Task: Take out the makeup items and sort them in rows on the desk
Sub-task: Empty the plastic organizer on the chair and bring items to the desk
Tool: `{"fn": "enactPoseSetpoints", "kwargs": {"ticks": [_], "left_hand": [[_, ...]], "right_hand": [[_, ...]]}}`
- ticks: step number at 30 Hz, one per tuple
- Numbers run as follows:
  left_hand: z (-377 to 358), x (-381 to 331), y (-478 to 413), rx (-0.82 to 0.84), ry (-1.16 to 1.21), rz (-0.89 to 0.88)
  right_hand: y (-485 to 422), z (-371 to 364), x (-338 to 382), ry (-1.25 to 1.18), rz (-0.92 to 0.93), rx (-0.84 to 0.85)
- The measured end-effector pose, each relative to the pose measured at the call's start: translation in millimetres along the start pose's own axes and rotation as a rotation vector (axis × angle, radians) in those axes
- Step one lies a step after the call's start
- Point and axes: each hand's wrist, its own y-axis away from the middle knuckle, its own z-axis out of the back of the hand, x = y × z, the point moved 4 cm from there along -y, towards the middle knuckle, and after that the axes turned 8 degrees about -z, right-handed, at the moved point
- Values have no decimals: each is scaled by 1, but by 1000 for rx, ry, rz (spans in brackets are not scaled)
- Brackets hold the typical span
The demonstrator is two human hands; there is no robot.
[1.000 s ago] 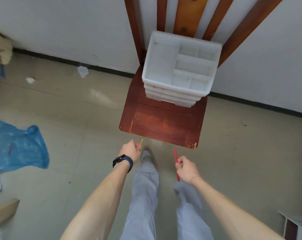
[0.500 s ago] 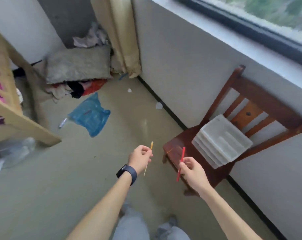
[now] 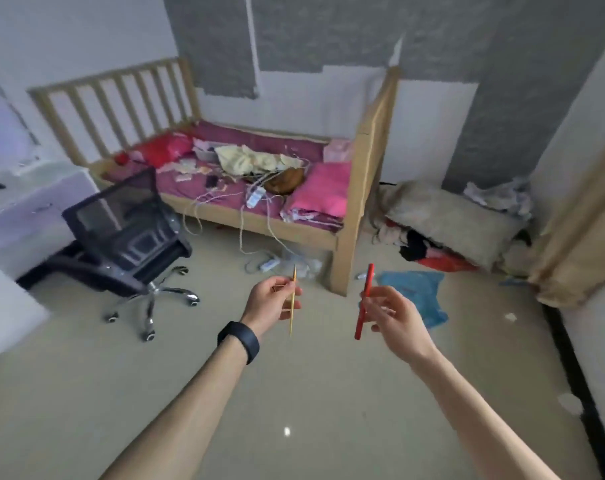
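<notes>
Progress: mid-carry, by the look of it. Two slim makeup items are out and in the hands; none shows laid in a row. Placing is left to do.

- Left hand (image 3: 271, 301), 6 o'clock of centre: thumb and fingers pinch a thin yellow stick (image 3: 293, 299), held upright. It is rigid, needle-slender and matt.
- Right hand (image 3: 394, 317), 5 o'clock: thumb and forefinger pinch a red pencil (image 3: 363, 303), near upright, with the other fingers loosely fanned. It is thicker, round and smooth, possibly a liner.
- White worktop (image 3: 24, 209), 9 o'clock: smooth and glossy, but blurred, so its contents cannot be told.
- Black mesh office chair (image 3: 127, 230) stands beside it, at 8 o'clock.
- Slatted wooden bed (image 3: 349, 237), 12 o'clock, is heaped with soft cloth and cables.
- Crumpled blue plastic bag (image 3: 415, 292) lies on the floor at 4 o'clock.
</notes>
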Motion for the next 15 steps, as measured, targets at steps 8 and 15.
{"fn": "enactPoseSetpoints", "kwargs": {"ticks": [8,15], "left_hand": [[296,-62,58,-461,154,-103],[481,-69,130,-845,173,-161]], "right_hand": [[-18,-265,171,28,241,421],[7,-464,265,21,367,758]]}}
